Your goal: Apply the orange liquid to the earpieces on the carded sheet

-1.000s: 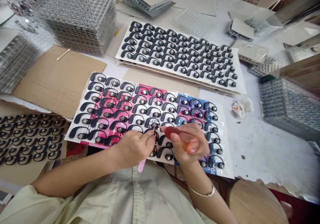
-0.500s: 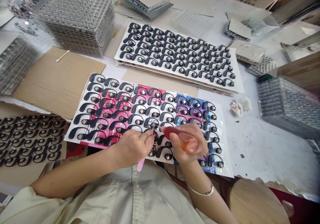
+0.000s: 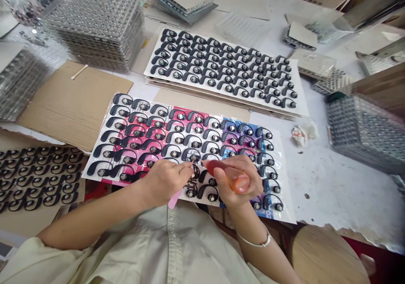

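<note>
My left hand (image 3: 167,180) is closed on a slim pink tool (image 3: 175,199), which looks like tweezers. Its flat pink end sticks out below my palm, and its tip lies at a black ear-hook earphone piece (image 3: 193,157). In my right hand (image 3: 242,178) is a translucent orange-red bottle-like tool (image 3: 232,176), gripped with its narrow end aimed left at the same piece. The two tips are close together; whether they touch the piece I cannot tell. Rows of such hooked pieces lie on a printed pink, white and blue sheet (image 3: 286,199) under my hands.
Behind stands a second white board (image 3: 300,102) of black hooked pieces. Another loaded board (image 3: 80,193) lies at lower left. Stacked clear trays (image 3: 95,26) rise at the back left, with more trays (image 3: 363,128) at right. A cotton swab (image 3: 79,71) rests on brown cardboard (image 3: 79,98).
The pink tool's lower end has swung slightly left and up as my left hand turned a little. My right hand with the orange-red tool stays almost where it was.
</note>
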Tool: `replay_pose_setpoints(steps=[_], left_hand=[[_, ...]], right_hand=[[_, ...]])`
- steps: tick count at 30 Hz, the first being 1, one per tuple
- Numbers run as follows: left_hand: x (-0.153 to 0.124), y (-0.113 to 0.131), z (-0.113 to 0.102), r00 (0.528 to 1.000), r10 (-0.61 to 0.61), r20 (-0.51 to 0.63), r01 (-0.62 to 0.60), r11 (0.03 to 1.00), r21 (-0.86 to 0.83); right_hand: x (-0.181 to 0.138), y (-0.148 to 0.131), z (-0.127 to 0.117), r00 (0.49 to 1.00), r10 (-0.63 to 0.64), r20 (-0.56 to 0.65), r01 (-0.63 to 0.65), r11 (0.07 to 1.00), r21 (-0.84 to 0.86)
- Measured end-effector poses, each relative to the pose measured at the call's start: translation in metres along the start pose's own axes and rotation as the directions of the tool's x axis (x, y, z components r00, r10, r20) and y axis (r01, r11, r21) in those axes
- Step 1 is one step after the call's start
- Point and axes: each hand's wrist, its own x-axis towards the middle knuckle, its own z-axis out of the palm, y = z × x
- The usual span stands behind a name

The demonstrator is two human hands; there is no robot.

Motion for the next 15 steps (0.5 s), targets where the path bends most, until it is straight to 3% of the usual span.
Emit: replay_pose_setpoints(steps=[15], left_hand=[[-0.002, -0.0029, 0.0006, 0.998, -0.05, 0.048, 0.051, 0.998, -0.022]], right_hand=[[-0.0008, 0.0004, -0.0011, 1.0, 0.025, 0.014, -0.026, 0.999, 0.033]])
